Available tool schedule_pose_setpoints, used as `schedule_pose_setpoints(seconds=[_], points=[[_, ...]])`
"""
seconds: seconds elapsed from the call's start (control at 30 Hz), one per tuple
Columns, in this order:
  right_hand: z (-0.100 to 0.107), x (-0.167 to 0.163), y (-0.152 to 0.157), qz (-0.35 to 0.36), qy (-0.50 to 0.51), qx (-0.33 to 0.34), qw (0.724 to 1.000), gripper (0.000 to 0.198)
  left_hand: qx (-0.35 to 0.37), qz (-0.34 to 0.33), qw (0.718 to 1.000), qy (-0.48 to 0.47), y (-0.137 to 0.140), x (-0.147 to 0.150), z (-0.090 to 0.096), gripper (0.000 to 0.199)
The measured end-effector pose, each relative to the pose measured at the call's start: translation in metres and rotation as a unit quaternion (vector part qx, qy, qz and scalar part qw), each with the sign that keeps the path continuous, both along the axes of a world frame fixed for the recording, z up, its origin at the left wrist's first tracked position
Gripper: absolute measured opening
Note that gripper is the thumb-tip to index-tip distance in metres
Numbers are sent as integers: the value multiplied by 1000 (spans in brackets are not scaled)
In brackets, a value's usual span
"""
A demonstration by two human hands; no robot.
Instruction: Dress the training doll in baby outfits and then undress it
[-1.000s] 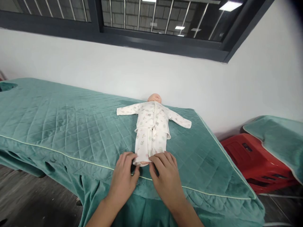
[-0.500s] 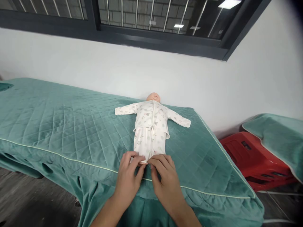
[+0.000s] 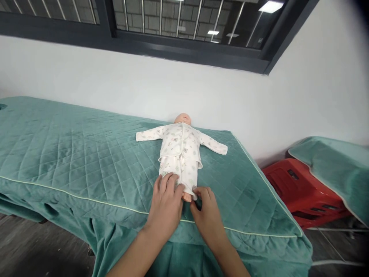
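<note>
A baby doll (image 3: 182, 118) lies on its back, dressed in a white printed long-sleeved top (image 3: 181, 142) and matching trousers (image 3: 188, 173). My left hand (image 3: 167, 202) is closed over the lower left trouser leg, its index fingertip near the inner hem of the other leg; its thumb is mostly hidden. With thumb and fingertips my right hand (image 3: 206, 209) pinches the outer hem of the right leg. Between my hands a doll's foot (image 3: 186, 197) pokes out below that hem. The other foot is hidden behind my left hand.
Under the doll is a green quilted bed cover (image 3: 95, 154) with pale piping along its edge. A white wall (image 3: 115, 80) and a barred window (image 3: 184, 23) stand behind. At the right, green cloth (image 3: 331, 165) drapes over red plastic stools (image 3: 302, 188).
Both hands have shifted from the left trouser hem toward the right leg. My left hand has moved up over the left leg, and a doll's foot now shows at the right hem.
</note>
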State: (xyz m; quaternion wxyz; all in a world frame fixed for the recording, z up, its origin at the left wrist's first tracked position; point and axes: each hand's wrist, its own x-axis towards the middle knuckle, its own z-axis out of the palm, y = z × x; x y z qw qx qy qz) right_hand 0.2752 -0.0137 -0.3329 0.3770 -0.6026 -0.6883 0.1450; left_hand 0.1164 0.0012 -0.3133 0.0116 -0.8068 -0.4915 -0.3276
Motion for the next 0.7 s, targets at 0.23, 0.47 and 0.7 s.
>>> schedule_pose_setpoints(seconds=[0.23,0.47,0.7], points=[[6,-1,3,0,20,-13,1000,9,-14,13,1000,-10,6,-1,0,13],[28,0,-7,14,91,18,996,7,-13,-14,995,-102,-1,-4,8,8],[45,2,-20,35,49,86,994,9,-9,-28,988,-150,-10,-5,13,8]])
